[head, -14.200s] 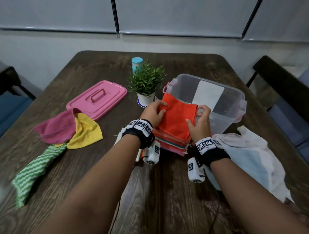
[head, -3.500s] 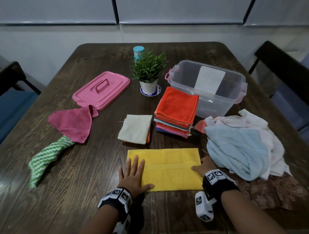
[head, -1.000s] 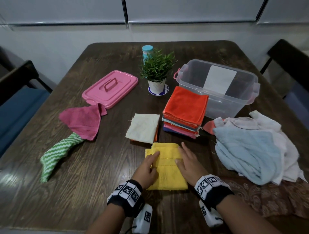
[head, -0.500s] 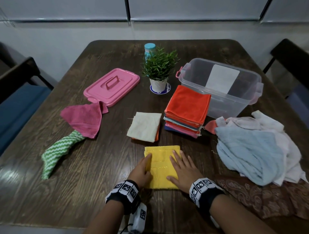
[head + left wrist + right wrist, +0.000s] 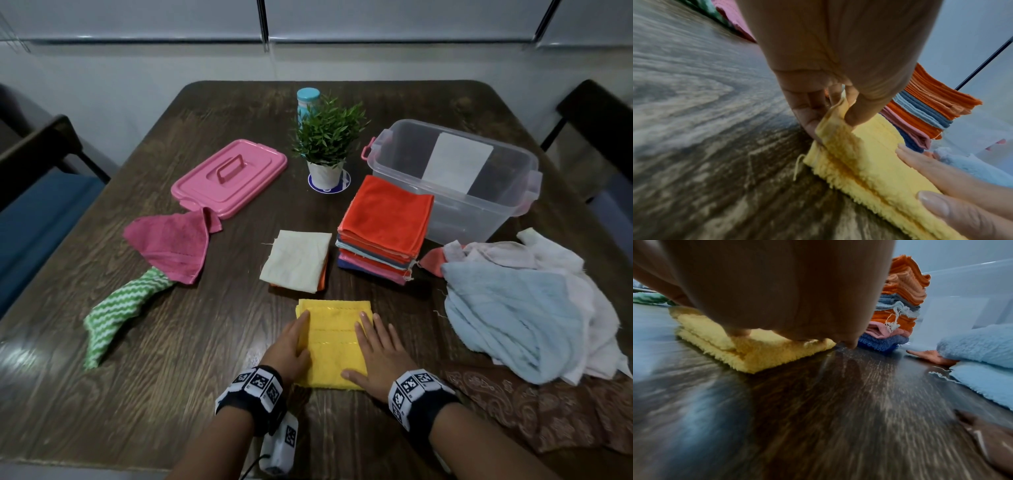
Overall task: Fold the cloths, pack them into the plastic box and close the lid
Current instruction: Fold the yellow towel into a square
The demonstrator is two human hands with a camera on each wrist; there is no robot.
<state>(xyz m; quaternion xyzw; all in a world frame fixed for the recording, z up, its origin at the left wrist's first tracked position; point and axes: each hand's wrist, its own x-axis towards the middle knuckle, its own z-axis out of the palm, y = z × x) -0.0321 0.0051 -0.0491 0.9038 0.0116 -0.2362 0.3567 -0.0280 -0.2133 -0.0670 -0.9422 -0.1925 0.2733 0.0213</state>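
Since the view half a second before, both hands have slid slightly toward the person along the yellow cloth (image 5: 331,346), which lies folded into a small rectangle on the near middle of the table (image 5: 164,383). Left hand (image 5: 291,349): its fingers (image 5: 859,110) pinch the raised left edge of the yellow cloth, as the left wrist view shows. Right hand (image 5: 378,356): flat on the cloth's right half, fingers straight and spread, grasping nothing. Beyond the yellow cloth, a folded cream cloth (image 5: 296,260) rests on an orange one, and just to its right stands the stack of folded cloths (image 5: 383,229), orange on top. Behind the stack sits the plastic box (image 5: 452,178), clear and uncovered, with a white sheet inside. Its pink lid (image 5: 229,176) lies apart at far left, handle upward. Unfolded items: a magenta cloth (image 5: 171,243) overlapping a green-and-white striped cloth (image 5: 116,315) at left; a heap with a light blue towel (image 5: 510,315) uppermost at right. A potted plant (image 5: 325,144) and a blue-capped bottle (image 5: 307,99) stand at the far centre.
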